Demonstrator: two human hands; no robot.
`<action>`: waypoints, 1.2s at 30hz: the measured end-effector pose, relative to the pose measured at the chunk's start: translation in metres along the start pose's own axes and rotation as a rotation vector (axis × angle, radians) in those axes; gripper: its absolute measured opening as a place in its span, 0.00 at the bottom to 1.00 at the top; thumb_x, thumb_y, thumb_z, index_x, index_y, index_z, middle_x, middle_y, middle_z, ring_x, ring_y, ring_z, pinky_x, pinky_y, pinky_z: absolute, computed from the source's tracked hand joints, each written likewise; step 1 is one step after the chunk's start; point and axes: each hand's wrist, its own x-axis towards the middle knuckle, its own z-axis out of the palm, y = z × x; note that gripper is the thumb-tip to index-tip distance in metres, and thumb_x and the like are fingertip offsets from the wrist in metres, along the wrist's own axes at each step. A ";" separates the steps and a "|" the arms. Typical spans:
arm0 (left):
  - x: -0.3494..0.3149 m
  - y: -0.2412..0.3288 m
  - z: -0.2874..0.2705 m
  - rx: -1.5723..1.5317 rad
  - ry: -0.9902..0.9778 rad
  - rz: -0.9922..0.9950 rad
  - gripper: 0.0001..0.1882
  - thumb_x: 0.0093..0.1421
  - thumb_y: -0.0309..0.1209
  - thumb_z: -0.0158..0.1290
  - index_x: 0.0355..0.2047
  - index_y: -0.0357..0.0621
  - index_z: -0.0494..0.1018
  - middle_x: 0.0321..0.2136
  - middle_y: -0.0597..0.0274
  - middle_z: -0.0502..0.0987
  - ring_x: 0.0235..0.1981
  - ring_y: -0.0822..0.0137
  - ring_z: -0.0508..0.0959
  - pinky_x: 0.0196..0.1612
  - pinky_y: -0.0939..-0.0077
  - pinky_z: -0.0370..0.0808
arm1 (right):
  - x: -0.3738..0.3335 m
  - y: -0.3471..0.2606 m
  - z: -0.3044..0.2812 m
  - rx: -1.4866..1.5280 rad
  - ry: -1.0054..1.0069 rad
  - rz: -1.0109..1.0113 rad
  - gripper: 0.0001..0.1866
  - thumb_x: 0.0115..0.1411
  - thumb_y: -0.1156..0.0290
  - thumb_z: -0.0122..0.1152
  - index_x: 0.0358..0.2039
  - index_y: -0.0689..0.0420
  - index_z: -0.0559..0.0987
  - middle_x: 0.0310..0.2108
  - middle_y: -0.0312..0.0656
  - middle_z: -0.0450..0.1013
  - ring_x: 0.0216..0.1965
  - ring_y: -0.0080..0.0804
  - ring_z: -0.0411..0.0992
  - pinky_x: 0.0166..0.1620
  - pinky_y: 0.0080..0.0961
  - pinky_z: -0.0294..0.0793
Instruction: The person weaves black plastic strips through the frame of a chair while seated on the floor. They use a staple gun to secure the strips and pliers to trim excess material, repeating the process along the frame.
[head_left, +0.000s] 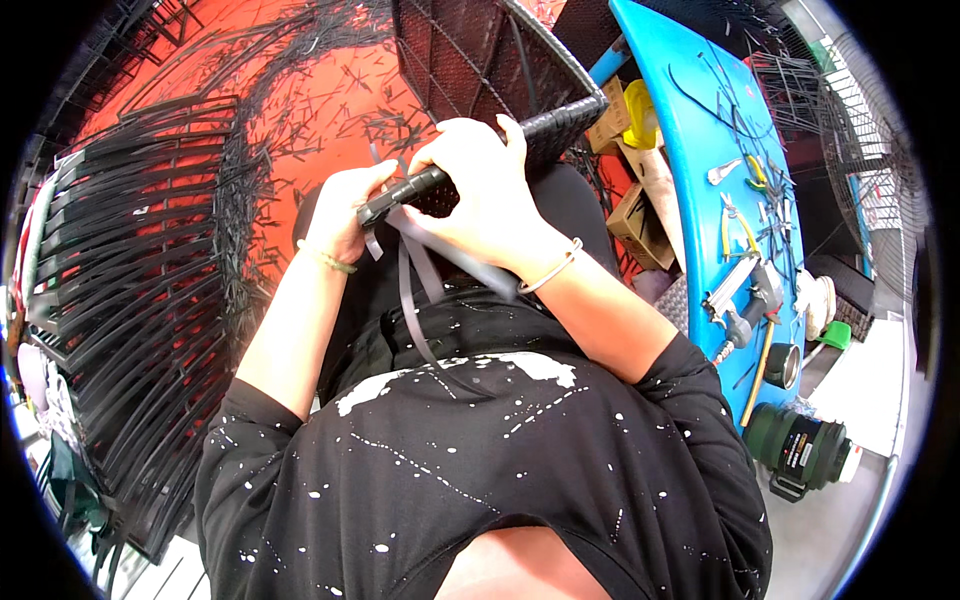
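Observation:
A black woven wicker panel [470, 60] on a frame stands in front of me, leaning toward my lap. Its near rail [415, 187] is wrapped in black strip and ends between my hands. My left hand [345, 210] is closed at the rail's end, thumb on top. Over the rail curls my right hand [485, 180], closed, its thumb raised. Flat grey strips [408, 285] hang from the rail's end toward my lap, and a wider one passes beneath my right hand. My palms hide part of the grip.
At left stands a stack of black slatted frames [130, 230]. Strip offcuts litter the red floor covering [330, 120]. On my right, a blue table [690, 150] bears pliers [738, 230], a power tool [750, 300] and loose strips. Cardboard boxes [640, 228] sit beside it; a dark green canister [800, 450] stands nearer.

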 end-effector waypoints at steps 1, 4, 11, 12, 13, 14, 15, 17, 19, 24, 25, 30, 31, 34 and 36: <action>0.002 -0.002 -0.003 -0.007 -0.009 0.000 0.14 0.62 0.35 0.58 0.21 0.42 0.75 0.17 0.71 0.72 0.17 0.78 0.69 0.23 0.80 0.64 | 0.000 0.001 0.000 0.011 0.005 -0.005 0.20 0.42 0.53 0.71 0.33 0.49 0.77 0.38 0.37 0.71 0.53 0.35 0.67 0.65 0.50 0.47; -0.001 0.000 0.000 -0.040 -0.004 0.019 0.14 0.62 0.34 0.58 0.21 0.41 0.75 0.17 0.68 0.73 0.18 0.76 0.70 0.23 0.79 0.66 | -0.001 0.005 0.004 0.006 -0.008 -0.016 0.19 0.43 0.55 0.70 0.33 0.50 0.76 0.39 0.38 0.72 0.54 0.36 0.67 0.65 0.50 0.47; -0.001 0.001 -0.005 -0.068 -0.040 0.022 0.14 0.62 0.33 0.59 0.21 0.40 0.74 0.17 0.65 0.73 0.17 0.73 0.71 0.24 0.77 0.69 | 0.000 0.001 0.005 -0.003 -0.034 0.037 0.21 0.40 0.56 0.73 0.33 0.50 0.78 0.41 0.39 0.71 0.54 0.37 0.67 0.66 0.50 0.46; -0.003 0.002 -0.005 -0.052 -0.033 0.033 0.14 0.62 0.33 0.59 0.21 0.40 0.74 0.17 0.65 0.73 0.17 0.73 0.71 0.24 0.77 0.69 | 0.001 -0.001 0.005 -0.001 -0.051 0.046 0.21 0.40 0.56 0.73 0.34 0.50 0.77 0.41 0.40 0.71 0.55 0.38 0.67 0.66 0.50 0.45; -0.003 0.002 -0.005 -0.035 -0.029 0.044 0.14 0.62 0.33 0.59 0.21 0.39 0.74 0.17 0.65 0.73 0.17 0.73 0.71 0.24 0.78 0.69 | 0.001 -0.002 0.006 -0.001 -0.046 0.049 0.22 0.40 0.56 0.73 0.34 0.50 0.77 0.41 0.40 0.71 0.55 0.38 0.67 0.66 0.51 0.45; -0.001 -0.001 -0.007 -0.073 -0.038 0.055 0.14 0.62 0.33 0.58 0.21 0.39 0.74 0.17 0.65 0.74 0.17 0.74 0.71 0.24 0.78 0.69 | 0.001 -0.002 0.008 -0.001 -0.041 0.052 0.22 0.40 0.56 0.73 0.34 0.51 0.77 0.42 0.41 0.71 0.55 0.38 0.66 0.66 0.51 0.45; -0.001 -0.001 -0.005 -0.069 -0.043 0.063 0.14 0.62 0.33 0.58 0.21 0.40 0.75 0.17 0.67 0.74 0.17 0.75 0.71 0.23 0.80 0.68 | 0.000 -0.002 0.009 -0.002 -0.036 0.055 0.22 0.40 0.56 0.73 0.34 0.51 0.77 0.42 0.41 0.71 0.56 0.38 0.66 0.66 0.51 0.45; -0.005 -0.001 -0.003 -0.056 -0.045 0.079 0.14 0.63 0.34 0.57 0.22 0.42 0.75 0.18 0.70 0.73 0.17 0.78 0.70 0.22 0.83 0.65 | -0.002 -0.003 0.011 -0.014 -0.021 0.051 0.23 0.40 0.56 0.73 0.34 0.52 0.77 0.43 0.42 0.71 0.56 0.39 0.66 0.66 0.51 0.45; -0.003 -0.003 -0.005 -0.072 -0.027 0.076 0.14 0.63 0.33 0.58 0.21 0.39 0.75 0.17 0.66 0.74 0.17 0.75 0.71 0.23 0.80 0.67 | -0.002 -0.004 0.013 -0.010 0.001 0.052 0.22 0.40 0.57 0.73 0.34 0.52 0.77 0.43 0.42 0.71 0.56 0.39 0.66 0.66 0.50 0.45; -0.014 0.003 0.001 -0.039 0.044 0.136 0.16 0.63 0.34 0.58 0.21 0.38 0.76 0.17 0.64 0.76 0.17 0.74 0.72 0.24 0.79 0.68 | -0.002 -0.006 0.013 0.000 0.021 0.052 0.21 0.40 0.58 0.73 0.33 0.52 0.76 0.42 0.41 0.71 0.56 0.38 0.66 0.66 0.50 0.45; -0.017 0.004 0.002 -0.027 0.054 0.155 0.16 0.63 0.35 0.58 0.21 0.38 0.76 0.17 0.64 0.76 0.17 0.74 0.73 0.24 0.79 0.68 | -0.002 -0.005 0.014 0.002 0.024 0.049 0.21 0.40 0.58 0.73 0.33 0.52 0.76 0.42 0.42 0.71 0.56 0.38 0.66 0.66 0.50 0.45; -0.012 -0.002 -0.005 0.017 0.053 0.168 0.16 0.62 0.36 0.59 0.21 0.38 0.77 0.18 0.64 0.77 0.17 0.75 0.72 0.24 0.81 0.68 | -0.003 -0.007 0.009 -0.001 -0.001 0.025 0.23 0.42 0.59 0.71 0.38 0.51 0.76 0.44 0.41 0.71 0.57 0.39 0.65 0.66 0.50 0.45; -0.009 -0.003 -0.005 0.024 0.039 0.168 0.15 0.62 0.36 0.59 0.22 0.38 0.77 0.18 0.65 0.77 0.17 0.76 0.72 0.24 0.81 0.68 | -0.004 -0.008 0.008 -0.013 0.018 0.009 0.23 0.44 0.59 0.71 0.40 0.51 0.75 0.45 0.41 0.70 0.57 0.39 0.65 0.65 0.50 0.45; -0.009 -0.001 0.006 -0.018 0.084 0.230 0.13 0.62 0.36 0.58 0.25 0.39 0.78 0.19 0.65 0.77 0.17 0.76 0.72 0.24 0.81 0.68 | -0.008 -0.022 -0.015 0.123 -0.102 -0.126 0.22 0.51 0.67 0.63 0.49 0.52 0.74 0.50 0.41 0.69 0.57 0.41 0.65 0.64 0.49 0.52; 0.006 -0.003 -0.006 0.055 0.051 0.045 0.12 0.63 0.36 0.57 0.29 0.40 0.79 0.20 0.66 0.77 0.18 0.74 0.74 0.22 0.80 0.69 | -0.019 -0.035 -0.025 0.219 -0.244 -0.190 0.22 0.55 0.73 0.58 0.52 0.54 0.74 0.54 0.43 0.69 0.58 0.42 0.66 0.62 0.44 0.59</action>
